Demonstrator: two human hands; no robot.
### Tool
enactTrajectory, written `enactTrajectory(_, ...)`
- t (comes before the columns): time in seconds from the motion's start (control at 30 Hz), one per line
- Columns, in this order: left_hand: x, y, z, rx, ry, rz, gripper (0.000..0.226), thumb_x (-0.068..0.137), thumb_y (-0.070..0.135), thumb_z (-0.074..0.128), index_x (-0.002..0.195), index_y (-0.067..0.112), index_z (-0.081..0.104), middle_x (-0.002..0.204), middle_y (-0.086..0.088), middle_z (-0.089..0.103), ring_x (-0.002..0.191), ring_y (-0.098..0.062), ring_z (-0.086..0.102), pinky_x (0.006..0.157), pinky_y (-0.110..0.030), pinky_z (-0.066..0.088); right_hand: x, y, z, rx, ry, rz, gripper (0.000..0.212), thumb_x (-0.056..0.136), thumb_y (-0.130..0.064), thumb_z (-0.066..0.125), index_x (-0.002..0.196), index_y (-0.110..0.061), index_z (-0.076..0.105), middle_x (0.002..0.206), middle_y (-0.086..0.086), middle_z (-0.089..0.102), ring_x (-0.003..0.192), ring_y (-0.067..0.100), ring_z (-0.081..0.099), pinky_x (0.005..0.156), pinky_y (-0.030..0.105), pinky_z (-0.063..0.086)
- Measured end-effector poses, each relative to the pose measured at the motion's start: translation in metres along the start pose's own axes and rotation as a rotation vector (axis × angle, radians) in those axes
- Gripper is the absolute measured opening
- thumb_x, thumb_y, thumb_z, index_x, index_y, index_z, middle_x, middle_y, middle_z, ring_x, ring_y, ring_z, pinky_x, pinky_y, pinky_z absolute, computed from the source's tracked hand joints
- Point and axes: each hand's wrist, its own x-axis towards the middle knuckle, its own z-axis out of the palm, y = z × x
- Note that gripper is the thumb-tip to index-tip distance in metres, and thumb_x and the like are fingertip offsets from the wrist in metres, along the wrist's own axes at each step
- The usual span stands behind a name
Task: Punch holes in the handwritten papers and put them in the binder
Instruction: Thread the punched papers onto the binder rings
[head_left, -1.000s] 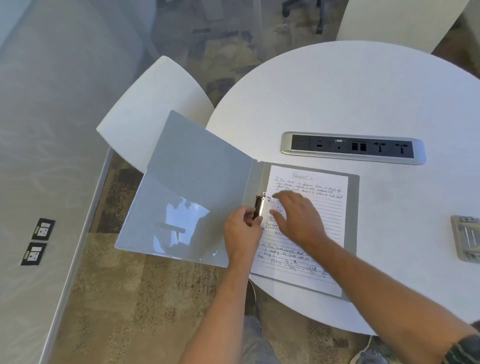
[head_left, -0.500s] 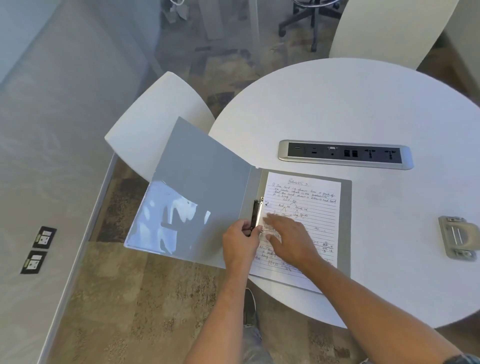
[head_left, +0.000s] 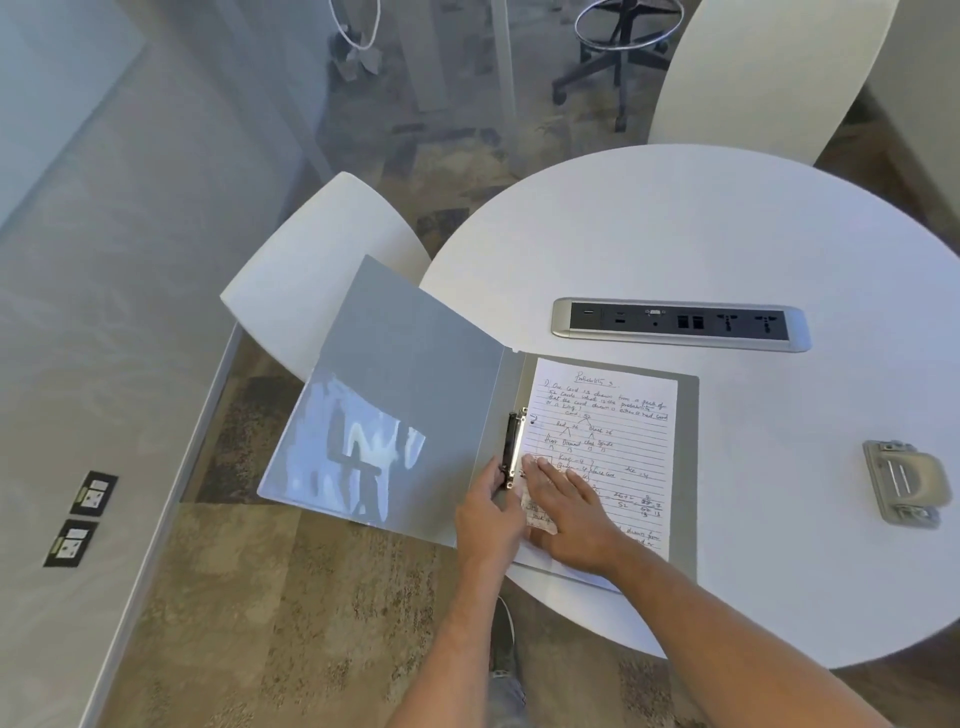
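left hand (head_left: 488, 512) pinches the binder (head_left: 410, 395) clip (head_left: 511, 449); right hand (head_left: 566, 512) presses flat, open, on the papers (head_left: 613, 421).

The right hand (head_left: 563, 512) covers the lower left of the handwritten paper (head_left: 605, 441), hiding several lines; the writing still in view is too small to read in full. The left hand (head_left: 488, 514) masks the bottom of the binder clip (head_left: 513, 448), so its grip there cannot be judged. Glare washes out the binder (head_left: 410, 395) cover's pocket. The hole punch (head_left: 906, 483) appears smeared, and both forearms leave the frame's lower edge.
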Motion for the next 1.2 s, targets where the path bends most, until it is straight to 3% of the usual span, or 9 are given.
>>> enactTrajectory(0.13,0.001,0.001,0.000,-0.008,-0.029,-0.001,0.058,0.098,0.024,0.064,0.153,0.028,0.046,0.146,0.009,0.058,0.136,-0.009,0.053,0.114,-0.036,0.046,-0.002,0.002,-0.001,0.036,-0.007,0.005,0.085,0.104,-0.058,0.039,0.160,-0.031,-0.019,0.159,-0.024,-0.024,0.147,-0.005,-0.025,0.122,0.028,-0.016)
enactTrajectory(0.2,0.002,0.001,0.000,-0.029,-0.034,-0.007,0.057,0.097,0.023,0.065,0.152,0.026,0.048,0.144,0.009,0.060,0.134,-0.009,0.055,0.111,-0.032,0.046,-0.003,0.004,-0.002,0.038,-0.006,0.008,0.085,0.103,-0.059,0.039,0.160,-0.032,-0.019,0.159,-0.025,-0.025,0.147,-0.006,-0.025,0.120,0.026,-0.017)
enactTrajectory(0.57,0.008,0.000,-0.002,-0.145,-0.061,-0.064,0.059,0.095,0.023,0.071,0.150,0.019,0.050,0.144,0.002,0.062,0.126,-0.010,0.060,0.108,-0.033,0.050,-0.004,0.009,-0.001,0.045,-0.005,0.006,0.091,0.099,-0.065,0.041,0.159,-0.035,-0.020,0.161,-0.025,-0.025,0.150,-0.004,-0.025,0.123,0.030,-0.014)
enactTrajectory(0.73,0.008,0.001,0.007,-0.190,-0.072,-0.091,0.071,0.094,0.025,0.071,0.157,0.018,0.038,0.145,0.003,0.061,0.128,-0.009,0.059,0.112,-0.040,0.049,-0.006,0.010,0.000,-0.013,-0.008,0.033,0.091,0.098,-0.068,0.038,0.159,-0.034,-0.021,0.162,-0.022,-0.028,0.150,-0.001,-0.026,0.123,0.032,-0.014)
enactTrajectory(0.83,0.004,0.004,0.013,-0.166,-0.035,-0.069,0.064,0.094,0.028,0.071,0.153,0.020,0.045,0.142,0.006,0.063,0.127,-0.009,0.060,0.111,-0.040,0.049,-0.009,0.011,0.003,-0.033,0.007,0.046,0.091,0.097,-0.070,0.036,0.160,-0.032,-0.020,0.162,-0.021,-0.028,0.150,0.000,-0.026,0.125,0.034,-0.012)
enactTrajectory(0.93,-0.001,0.008,0.017,-0.162,-0.024,-0.044,0.053,0.095,0.027,0.069,0.145,0.020,0.054,0.136,0.007,0.065,0.123,-0.008,0.062,0.110,-0.035,0.049,-0.017,0.018,0.001,0.006,0.096,0.034,0.080,0.102,-0.062,0.040,0.161,-0.037,-0.006,0.164,-0.025,-0.014,0.152,-0.005,-0.014,0.126,0.031,-0.006)
enactTrajectory(1.07,-0.014,0.006,0.028,-0.145,-0.053,-0.032,0.044,0.092,0.030,0.073,0.134,0.023,0.064,0.124,0.011,0.071,0.114,-0.002,0.065,0.105,-0.031,0.052,-0.034,0.027,-0.011,0.152,0.335,0.038,0.046,0.102,-0.029,0.060,0.148,-0.030,0.053,0.156,-0.012,0.044,0.146,0.009,0.040,0.122,0.042,0.032)
enactTrajectory(1.13,-0.021,0.006,0.035,-0.118,-0.046,-0.022,0.043,0.090,0.033,0.075,0.131,0.024,0.066,0.120,0.012,0.072,0.111,-0.001,0.066,0.102,-0.031,0.055,-0.043,0.025,-0.018,0.167,0.479,0.196,0.039,0.099,-0.019,0.064,0.138,-0.020,0.064,0.145,-0.001,0.061,0.135,0.019,0.055,0.115,0.044,0.043)
enactTrajectory(1.2,-0.028,0.007,0.040,-0.119,-0.050,-0.026,0.043,0.091,0.031,0.075,0.132,0.024,0.066,0.124,0.010,0.072,0.112,-0.003,0.066,0.101,-0.034,0.057,-0.052,0.023,-0.025,0.129,0.644,0.524,0.048,0.094,-0.026,0.068,0.140,-0.017,0.060,0.144,0.003,0.061,0.133,0.025,0.054,0.112,0.044,0.043)
